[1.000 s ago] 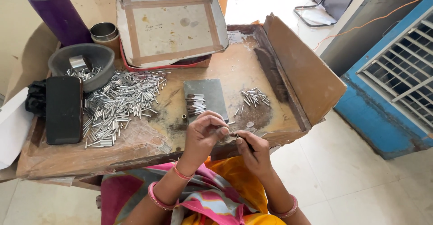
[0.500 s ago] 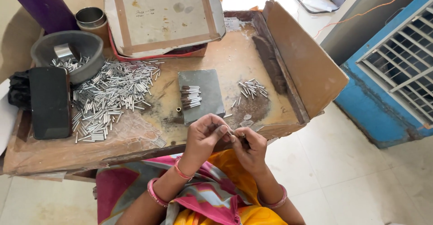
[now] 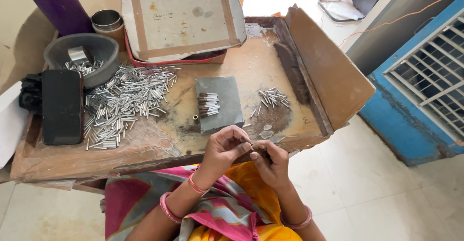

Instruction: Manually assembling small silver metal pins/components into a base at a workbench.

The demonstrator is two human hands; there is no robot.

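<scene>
My left hand [image 3: 226, 148] and my right hand [image 3: 268, 160] meet at the near edge of the wooden table [image 3: 145, 149], fingertips pinched together on a small metal tube [image 3: 253, 146]. Just beyond them lies a grey stone slab [image 3: 227, 95] with a short row of dark-tipped tubes [image 3: 208, 104] on it. One brass-coloured tube [image 3: 195, 118] stands beside the slab. A big heap of silvery metal tubes [image 3: 123, 101] spreads to the left, and a small cluster of tubes [image 3: 272, 97] lies to the right.
A black phone [image 3: 61, 106] lies at the left. Behind it sit a grey bowl [image 3: 99, 50] with tubes, a steel cup [image 3: 106, 20] and a purple bottle [image 3: 58, 4]. A taped tray [image 3: 181, 16] stands at the back; cardboard flap [image 3: 328, 72] at right.
The view has shifted slightly. My hands have moved a little toward me and to the right, still pinched together on the small tube.
</scene>
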